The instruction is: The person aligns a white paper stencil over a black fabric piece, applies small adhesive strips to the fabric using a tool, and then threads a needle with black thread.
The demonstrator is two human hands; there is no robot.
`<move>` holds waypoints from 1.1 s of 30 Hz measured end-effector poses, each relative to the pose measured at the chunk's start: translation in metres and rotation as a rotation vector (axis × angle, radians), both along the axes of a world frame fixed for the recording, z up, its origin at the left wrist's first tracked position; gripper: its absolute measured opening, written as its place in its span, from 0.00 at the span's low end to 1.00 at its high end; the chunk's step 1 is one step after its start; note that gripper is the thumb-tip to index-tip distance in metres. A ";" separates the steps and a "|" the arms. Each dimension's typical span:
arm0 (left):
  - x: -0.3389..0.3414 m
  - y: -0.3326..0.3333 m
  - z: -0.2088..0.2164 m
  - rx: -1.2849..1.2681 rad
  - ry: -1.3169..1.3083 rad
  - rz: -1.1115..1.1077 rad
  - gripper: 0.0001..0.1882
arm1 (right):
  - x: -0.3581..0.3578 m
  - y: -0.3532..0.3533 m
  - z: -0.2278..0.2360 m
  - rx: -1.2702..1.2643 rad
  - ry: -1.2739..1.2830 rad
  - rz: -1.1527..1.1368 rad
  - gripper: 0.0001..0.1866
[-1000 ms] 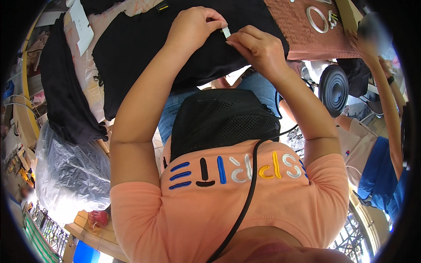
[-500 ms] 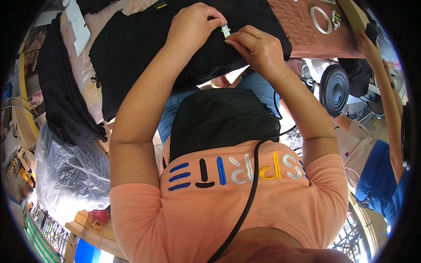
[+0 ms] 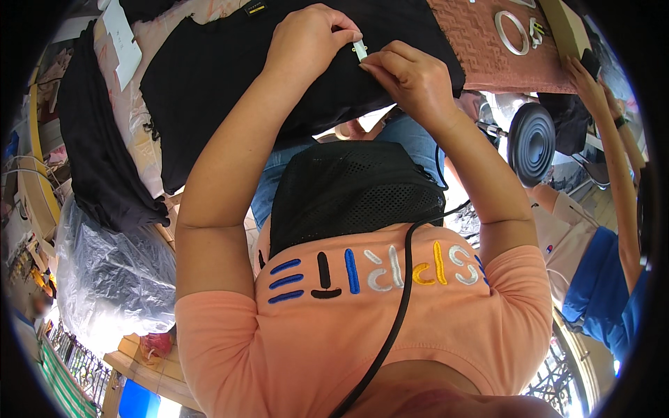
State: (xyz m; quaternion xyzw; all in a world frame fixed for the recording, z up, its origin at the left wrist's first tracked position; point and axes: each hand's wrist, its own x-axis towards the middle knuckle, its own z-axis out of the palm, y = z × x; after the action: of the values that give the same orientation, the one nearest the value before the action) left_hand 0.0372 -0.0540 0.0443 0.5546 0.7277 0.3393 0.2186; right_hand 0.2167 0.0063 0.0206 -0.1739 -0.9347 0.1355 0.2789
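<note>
Between my two hands is a small whitish strip (image 3: 359, 50) with tiny gold-coloured bits at its sides; I cannot make out exactly what it is. My left hand (image 3: 301, 43) pinches its upper end between thumb and fingers. At the lower end, the fingertips of my right hand (image 3: 416, 75) are closed on the strip too. Under both hands a black garment (image 3: 216, 87) lies spread on the work surface, with a small dark label (image 3: 255, 8) near its far edge.
A brown patterned cover (image 3: 481, 43) to the right bears a white ring-shaped roll (image 3: 511, 33). Black cloth (image 3: 104, 160) and a clear plastic bag (image 3: 111, 268) hang at left. A round grey disc (image 3: 532, 145) stands right of my arm, near a co-worker's arm (image 3: 617, 160).
My hands keep their pinch, and the strip has shifted only very slightly. At the far right, the co-worker's hands and arms have moved a little.
</note>
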 end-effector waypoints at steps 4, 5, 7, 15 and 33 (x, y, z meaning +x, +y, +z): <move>-0.001 0.000 0.000 0.003 0.005 -0.004 0.05 | -0.001 0.000 0.000 -0.006 0.002 0.003 0.07; -0.001 0.000 0.000 0.007 0.011 -0.006 0.05 | -0.001 0.000 0.001 -0.005 0.003 0.003 0.07; 0.000 0.000 0.001 0.005 0.012 -0.002 0.05 | -0.001 0.000 0.001 -0.011 -0.003 0.003 0.06; -0.001 -0.001 -0.004 0.046 0.040 -0.014 0.04 | -0.002 0.000 0.003 0.007 -0.031 0.021 0.06; -0.018 -0.028 -0.025 0.328 0.282 -0.126 0.14 | 0.008 0.043 0.077 -0.088 -0.277 0.206 0.10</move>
State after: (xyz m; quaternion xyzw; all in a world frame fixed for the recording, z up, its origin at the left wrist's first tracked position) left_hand 0.0195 -0.0819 0.0189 0.6689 0.6501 0.3581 0.0424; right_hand 0.2250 0.0490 0.0974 -0.1062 -0.9702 0.1787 0.1243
